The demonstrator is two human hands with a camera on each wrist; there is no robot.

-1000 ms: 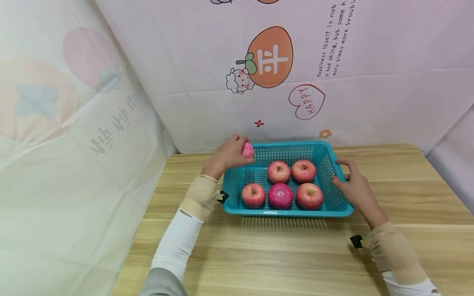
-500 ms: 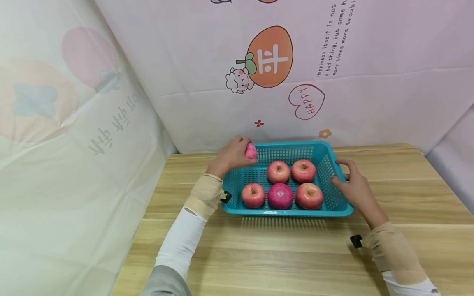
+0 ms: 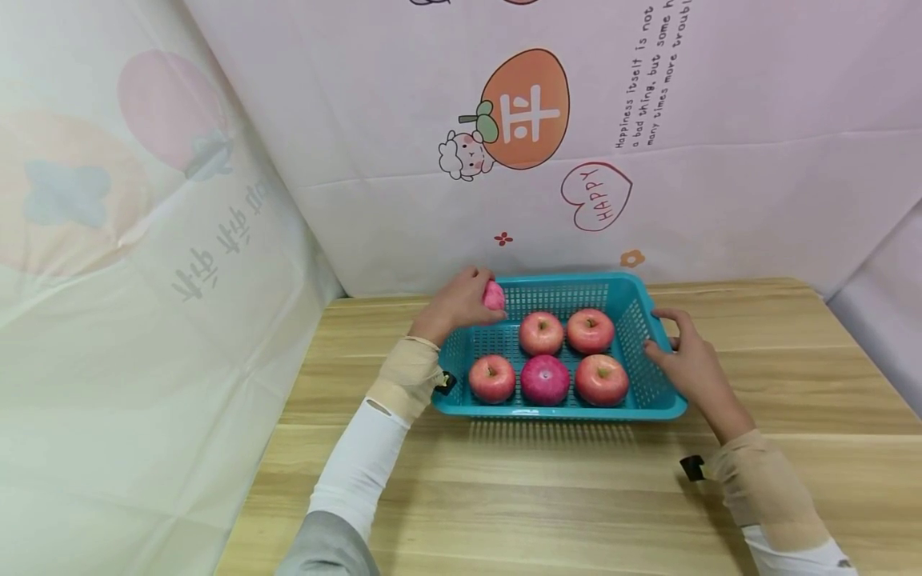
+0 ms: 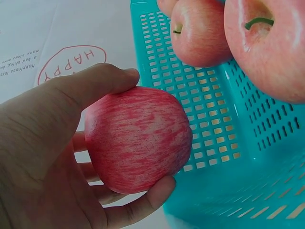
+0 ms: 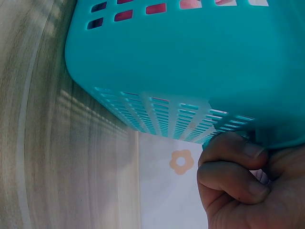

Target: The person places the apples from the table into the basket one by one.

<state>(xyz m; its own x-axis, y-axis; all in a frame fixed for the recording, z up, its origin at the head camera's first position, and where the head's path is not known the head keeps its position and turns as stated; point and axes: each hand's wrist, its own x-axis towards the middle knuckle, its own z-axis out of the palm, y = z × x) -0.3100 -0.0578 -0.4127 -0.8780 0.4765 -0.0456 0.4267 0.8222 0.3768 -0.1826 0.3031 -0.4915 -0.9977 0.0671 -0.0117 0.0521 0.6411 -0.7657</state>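
Observation:
In the head view my left hand [image 3: 459,304] holds a pink-red apple [image 3: 494,296] over the back left corner of a turquoise plastic basket [image 3: 461,410]. Thumb and fingers wrap around this streaked apple [image 4: 140,138] in the left wrist view. My right hand [image 3: 691,368] grips the basket's right end at the rim, thumb inside; two curled fingers [image 5: 228,167] show outside it in the right wrist view. Inside stand two apples at the back, one apple [image 3: 542,333] beside another apple [image 3: 591,330]. Along the front, a darker magenta apple [image 3: 545,379] sits between two paler ones.
The basket stands on a wooden table [image 3: 562,488], near its back edge. A white printed cloth [image 3: 389,160] hangs right behind, and another pale sheet [image 3: 144,360] hangs along the left side. Small black cameras sit at both wrists.
My left hand has moved a little to the right with the apple, further over the basket's back left corner. The right hand and the basket have stayed in place.

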